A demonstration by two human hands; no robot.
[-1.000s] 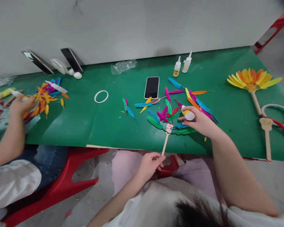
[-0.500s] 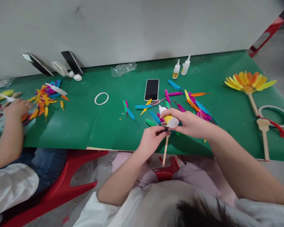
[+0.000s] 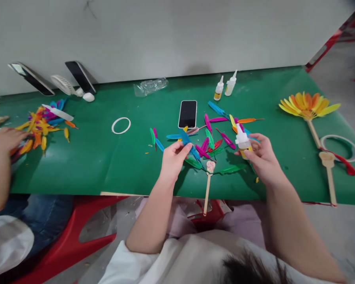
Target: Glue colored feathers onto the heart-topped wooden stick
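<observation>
While the left hand (image 3: 175,158) pinches at least one blue feather (image 3: 186,137) between thumb and fingers, the right hand (image 3: 263,159) wraps its fingers round a bottle (image 3: 241,139); the wooden handle (image 3: 207,194) lies between, seemingly barely begun: green feathers (image 3: 232,169) flank its head (image 3: 210,166), other feathers (image 3: 227,141) lie loose

A white fan (image 3: 62,84) sits between two leaning phones (image 3: 80,77); clear plastic (image 3: 150,86) lies crumpled by the wall (image 3: 165,35).

Dim, diffuse light; soft shadows on green table (image 3: 85,165); edges stretched.
</observation>
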